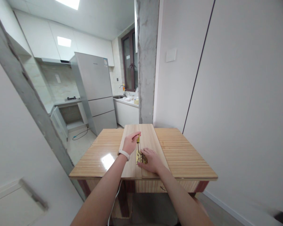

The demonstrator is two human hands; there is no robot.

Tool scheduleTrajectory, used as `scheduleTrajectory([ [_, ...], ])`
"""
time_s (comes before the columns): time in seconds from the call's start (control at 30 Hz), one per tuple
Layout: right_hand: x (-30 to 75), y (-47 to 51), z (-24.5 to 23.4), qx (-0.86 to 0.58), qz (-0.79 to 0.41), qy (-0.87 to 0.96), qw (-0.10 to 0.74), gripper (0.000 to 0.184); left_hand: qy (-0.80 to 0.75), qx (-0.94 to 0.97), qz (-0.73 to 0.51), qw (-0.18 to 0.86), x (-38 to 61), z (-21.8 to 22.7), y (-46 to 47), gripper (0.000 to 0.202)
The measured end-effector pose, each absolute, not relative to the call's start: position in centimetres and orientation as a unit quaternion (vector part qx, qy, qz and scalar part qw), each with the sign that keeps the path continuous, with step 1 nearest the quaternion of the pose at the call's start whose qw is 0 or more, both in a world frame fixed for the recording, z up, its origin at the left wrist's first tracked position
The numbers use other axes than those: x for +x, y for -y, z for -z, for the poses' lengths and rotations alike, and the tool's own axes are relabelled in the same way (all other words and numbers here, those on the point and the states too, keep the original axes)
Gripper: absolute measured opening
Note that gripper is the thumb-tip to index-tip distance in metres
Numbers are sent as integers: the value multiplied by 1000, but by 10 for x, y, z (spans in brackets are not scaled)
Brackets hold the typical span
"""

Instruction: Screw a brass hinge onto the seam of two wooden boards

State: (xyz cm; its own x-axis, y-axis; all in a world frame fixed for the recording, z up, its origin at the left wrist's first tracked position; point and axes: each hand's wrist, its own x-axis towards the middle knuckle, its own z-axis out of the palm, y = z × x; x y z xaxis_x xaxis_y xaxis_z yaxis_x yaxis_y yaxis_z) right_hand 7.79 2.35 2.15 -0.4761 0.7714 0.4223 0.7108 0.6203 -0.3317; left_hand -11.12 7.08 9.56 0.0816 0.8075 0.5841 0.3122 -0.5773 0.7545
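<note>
My left hand point(131, 142) is closed around the handle of a yellow screwdriver point(138, 140), which stands nearly upright with its tip down on a brass hinge point(140, 158). The hinge lies across the seam between two pale wooden boards point(145, 135) that rest side by side down the middle of the tabletop point(179, 153), running from its far edge to its near edge; the hinge sits towards the near edge. My right hand point(151, 160) lies flat, fingers together, pressing on the right-hand board and covering the right part of the hinge, so it grips nothing (it only holds things down). A white band point(124, 153) circles my left wrist, and a thin white cable point(114, 201) hangs below the table's near edge beside my left forearm.

The tabletop has a striped wood grain and catches a bright glare near its left side. Past its far edge stands a rough grey concrete pillar point(146, 62). Beyond that, a grey fridge point(95, 91) stands in the kitchen, with a white counter and sink tap point(124, 90) to its right, under a dark-framed window point(129, 59).
</note>
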Motion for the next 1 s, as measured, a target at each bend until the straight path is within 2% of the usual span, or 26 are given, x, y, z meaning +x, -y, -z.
scheduleTrajectory([
  [1.0,78,-22,-23,-431,-55,858,274,70,-405,710,-543,192,-104,-101,-64,31],
])
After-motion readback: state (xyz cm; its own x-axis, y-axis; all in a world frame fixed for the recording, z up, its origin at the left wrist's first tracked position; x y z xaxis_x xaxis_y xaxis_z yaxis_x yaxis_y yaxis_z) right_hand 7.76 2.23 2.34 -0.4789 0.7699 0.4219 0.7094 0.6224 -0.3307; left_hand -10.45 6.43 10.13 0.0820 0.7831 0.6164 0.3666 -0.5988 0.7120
